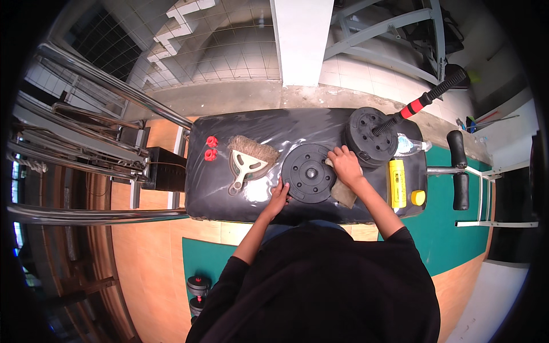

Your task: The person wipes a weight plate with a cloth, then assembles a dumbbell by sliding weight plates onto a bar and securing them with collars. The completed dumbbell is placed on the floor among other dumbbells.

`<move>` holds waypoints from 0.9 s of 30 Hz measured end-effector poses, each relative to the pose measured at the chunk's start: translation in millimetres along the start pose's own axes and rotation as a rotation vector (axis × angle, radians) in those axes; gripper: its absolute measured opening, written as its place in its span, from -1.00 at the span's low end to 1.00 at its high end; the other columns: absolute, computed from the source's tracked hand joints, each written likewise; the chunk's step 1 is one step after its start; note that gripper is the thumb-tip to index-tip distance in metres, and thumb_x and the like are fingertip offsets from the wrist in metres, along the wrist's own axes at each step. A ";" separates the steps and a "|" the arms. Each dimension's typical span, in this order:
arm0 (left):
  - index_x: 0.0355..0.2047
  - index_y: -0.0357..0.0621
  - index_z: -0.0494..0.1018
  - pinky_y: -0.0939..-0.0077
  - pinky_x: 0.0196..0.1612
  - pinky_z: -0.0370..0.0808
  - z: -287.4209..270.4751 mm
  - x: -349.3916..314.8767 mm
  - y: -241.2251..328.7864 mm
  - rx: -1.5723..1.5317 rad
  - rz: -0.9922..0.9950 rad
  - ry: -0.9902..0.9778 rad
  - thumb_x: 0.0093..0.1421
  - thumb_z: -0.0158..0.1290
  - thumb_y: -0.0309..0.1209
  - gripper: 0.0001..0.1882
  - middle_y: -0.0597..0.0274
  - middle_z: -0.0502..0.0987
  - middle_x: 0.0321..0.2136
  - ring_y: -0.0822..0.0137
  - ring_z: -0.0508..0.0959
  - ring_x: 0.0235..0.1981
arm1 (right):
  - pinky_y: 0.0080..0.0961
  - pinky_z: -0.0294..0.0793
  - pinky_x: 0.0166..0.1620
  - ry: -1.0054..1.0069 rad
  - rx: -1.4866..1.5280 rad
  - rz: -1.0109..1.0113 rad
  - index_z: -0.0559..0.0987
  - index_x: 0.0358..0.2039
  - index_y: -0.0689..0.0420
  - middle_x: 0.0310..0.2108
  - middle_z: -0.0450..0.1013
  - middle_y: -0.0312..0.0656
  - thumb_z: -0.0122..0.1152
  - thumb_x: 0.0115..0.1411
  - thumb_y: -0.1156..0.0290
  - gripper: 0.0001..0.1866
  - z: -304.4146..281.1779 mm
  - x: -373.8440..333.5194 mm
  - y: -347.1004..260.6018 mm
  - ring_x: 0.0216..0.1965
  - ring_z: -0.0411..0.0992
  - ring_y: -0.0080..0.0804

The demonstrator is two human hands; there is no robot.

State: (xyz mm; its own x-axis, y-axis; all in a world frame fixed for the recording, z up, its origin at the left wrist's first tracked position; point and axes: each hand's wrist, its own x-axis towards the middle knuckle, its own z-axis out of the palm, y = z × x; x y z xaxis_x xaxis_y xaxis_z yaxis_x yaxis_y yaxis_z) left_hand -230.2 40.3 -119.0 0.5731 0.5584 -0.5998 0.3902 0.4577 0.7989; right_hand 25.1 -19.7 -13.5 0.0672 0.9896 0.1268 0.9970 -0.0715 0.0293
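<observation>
"How is the floor [143, 251] covered?"

"Partly by a green mat [457, 243]; above it, a black padded bench [203, 194] is seen."

"And what is carried on the bench?"

"At the right, a bar [414, 107] is passed through stacked plates [355, 127]. Near the middle, a loose plate [300, 178] is laid flat. To its left, a brush [250, 162] is placed; near the stack, a yellow bottle [397, 184] and a clear bottle [407, 146]."

"The hands?"

"A cloth [343, 196] is held by the right hand [345, 166], closed over it at the loose plate's right edge. The left hand [278, 199] is set, fingers half bent, against the lower left rim; whether that is gripped cannot be told."

"Anything smaller?"

"A yellow cap [418, 198] is placed beside its bottle; two red nuts [211, 155], left of the brush."
</observation>
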 end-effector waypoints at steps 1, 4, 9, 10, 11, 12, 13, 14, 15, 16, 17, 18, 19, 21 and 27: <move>0.34 0.09 -0.30 0.52 -0.20 0.45 0.3 -1.8 3.0 0.014 -0.005 0.003 0.27 -0.20 0.08 -0.20 0.12 0.08 -0.11 0.42 0.45 -0.26 | -0.41 0.35 -0.18 -0.026 -0.045 -0.034 0.50 -0.27 -0.01 -0.32 0.36 -0.30 0.33 -0.19 0.40 -0.62 -7.5 -6.4 4.4 -0.16 0.32 -0.33; 0.34 0.08 -0.30 0.53 -0.21 0.46 -3.7 -2.9 1.9 0.030 0.008 -0.009 0.27 -0.16 0.05 -0.19 0.13 0.10 -0.13 0.43 0.45 -0.26 | -0.34 0.32 -0.13 -0.165 0.027 -0.070 0.53 -0.29 -0.03 -0.29 0.38 -0.33 0.19 -0.06 0.36 -0.75 -43.9 -28.3 13.8 -0.13 0.31 -0.33; 0.34 0.08 -0.30 0.55 -0.24 0.46 -3.4 -2.4 -0.1 0.007 0.013 -0.015 0.25 -0.09 0.00 -0.17 0.18 0.13 -0.18 0.44 0.45 -0.27 | -0.10 0.11 0.15 -0.379 0.104 0.143 0.59 -0.13 -0.02 0.09 0.23 -0.12 0.20 -0.05 -0.17 -0.41 -25.3 -77.5 29.1 0.06 0.19 -0.03; 0.34 0.08 -0.30 0.55 -0.25 0.45 -2.4 -1.3 -1.1 0.006 0.008 -0.018 0.25 -0.07 -0.01 -0.16 0.19 0.13 -0.18 0.44 0.45 -0.28 | -0.10 0.09 0.16 -0.324 0.111 0.160 0.59 -0.14 0.01 0.10 0.23 -0.11 0.19 -0.04 -0.17 -0.42 -16.5 -83.1 26.9 0.09 0.17 -0.03; 0.34 0.08 -0.30 0.55 -0.26 0.45 -1.6 0.4 -1.8 0.005 0.003 -0.020 0.24 -0.06 -0.03 -0.16 0.20 0.13 -0.18 0.45 0.45 -0.28 | -0.10 0.06 0.18 -0.268 0.118 0.177 0.59 -0.14 0.03 0.11 0.22 -0.09 0.18 -0.03 -0.16 -0.42 -8.3 -87.5 24.8 0.11 0.15 -0.03; 0.34 0.08 -0.30 0.55 -0.26 0.45 -2.3 0.1 -2.7 -0.004 0.000 -0.017 0.24 -0.04 -0.04 -0.15 0.20 0.13 -0.18 0.45 0.45 -0.28 | -0.10 0.03 0.19 -0.214 0.129 0.189 0.59 -0.15 0.05 0.11 0.22 -0.08 0.18 -0.02 -0.15 -0.42 -7.3 -88.3 20.3 0.13 0.14 -0.03; 0.34 0.09 -0.30 0.55 -0.27 0.45 -3.1 -0.1 -3.6 -0.013 -0.004 -0.014 0.24 -0.03 -0.05 -0.15 0.21 0.14 -0.19 0.45 0.44 -0.28 | -0.12 0.13 0.12 -0.099 0.221 0.209 0.59 -0.20 0.10 0.05 0.28 -0.09 0.21 0.02 -0.03 -0.52 -6.5 -88.2 15.3 0.07 0.20 -0.08; 0.34 0.09 -0.30 0.55 -0.27 0.45 -3.5 0.0 -4.5 -0.023 -0.008 -0.011 0.23 -0.02 -0.06 -0.14 0.22 0.14 -0.19 0.45 0.44 -0.28 | -0.15 0.16 0.09 -0.036 0.296 0.255 0.59 -0.21 0.10 0.00 0.30 -0.10 0.22 0.02 0.03 -0.56 -5.5 -86.2 9.6 0.04 0.22 -0.11; 0.34 0.09 -0.29 0.56 -0.28 0.44 -3.5 -0.4 -3.7 -0.021 -0.006 -0.009 0.23 -0.01 -0.06 -0.14 0.23 0.14 -0.19 0.45 0.44 -0.29 | -0.17 0.19 0.05 0.027 0.371 0.300 0.58 -0.22 0.11 -0.04 0.31 -0.10 0.24 0.03 0.09 -0.60 -6.8 -82.5 2.9 0.00 0.25 -0.14; 0.34 0.10 -0.29 0.56 -0.28 0.44 -3.4 -0.6 -3.0 -0.019 -0.004 -0.008 0.23 -0.01 -0.06 -0.14 0.23 0.15 -0.20 0.45 0.45 -0.29 | -0.19 0.22 0.01 0.090 0.446 0.344 0.58 -0.24 0.11 -0.08 0.33 -0.10 0.25 0.03 0.15 -0.64 -8.6 -78.3 -4.2 -0.03 0.27 -0.17; 0.34 0.10 -0.28 0.56 -0.28 0.44 -3.2 -1.0 -2.5 -0.018 -0.002 -0.007 0.23 -0.01 -0.07 -0.14 0.24 0.15 -0.20 0.45 0.45 -0.29 | -0.29 0.27 -0.08 0.197 0.485 0.327 0.53 -0.28 0.16 -0.22 0.35 -0.11 0.28 -0.01 0.33 -0.72 -13.3 -75.3 -8.5 -0.14 0.31 -0.23; 0.34 0.09 -0.28 0.57 -0.28 0.44 -4.1 -1.3 -2.7 -0.022 0.004 -0.008 0.22 0.00 -0.07 -0.14 0.24 0.16 -0.21 0.45 0.45 -0.29 | -0.31 0.28 -0.09 0.279 0.518 0.387 0.50 -0.27 0.18 -0.23 0.34 -0.11 0.29 -0.01 0.35 -0.70 -19.9 -70.7 -7.0 -0.17 0.31 -0.22; 0.34 0.09 -0.28 0.57 -0.29 0.43 -4.6 -1.2 -3.9 -0.025 0.009 -0.009 0.22 0.00 -0.07 -0.14 0.25 0.16 -0.21 0.45 0.45 -0.30 | -0.33 0.29 -0.11 0.362 0.550 0.449 0.47 -0.25 0.20 -0.24 0.33 -0.10 0.29 -0.01 0.36 -0.68 -25.2 -64.9 -3.4 -0.20 0.31 -0.22; 0.34 0.08 -0.27 0.57 -0.29 0.43 -6.9 -0.8 -6.5 -0.028 0.018 0.004 0.22 0.01 -0.07 -0.14 0.25 0.17 -0.21 0.45 0.46 -0.31 | -0.37 0.32 -0.15 0.544 0.564 0.578 0.41 -0.22 0.25 -0.26 0.31 -0.09 0.30 0.00 0.37 -0.63 -36.2 -48.8 12.7 -0.24 0.31 -0.23; 0.34 0.06 -0.25 0.56 -0.31 0.43 -5.8 -0.5 -8.0 -0.017 0.025 0.020 0.21 0.02 -0.08 -0.13 0.25 0.18 -0.20 0.46 0.47 -0.33 | -0.42 0.39 -0.13 0.743 0.611 0.882 0.27 0.01 0.36 -0.11 0.32 -0.02 0.42 -0.06 0.13 -0.23 -37.6 -5.3 140.1 -0.16 0.35 -0.33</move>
State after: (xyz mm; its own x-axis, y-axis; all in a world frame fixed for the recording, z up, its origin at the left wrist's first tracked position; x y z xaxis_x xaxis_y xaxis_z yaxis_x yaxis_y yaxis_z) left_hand -237.8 40.4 -125.3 0.5678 0.5838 -0.5804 0.3633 0.4549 0.8130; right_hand 163.0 -39.6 27.2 0.8626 0.3199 0.3919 0.4975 -0.3956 -0.7720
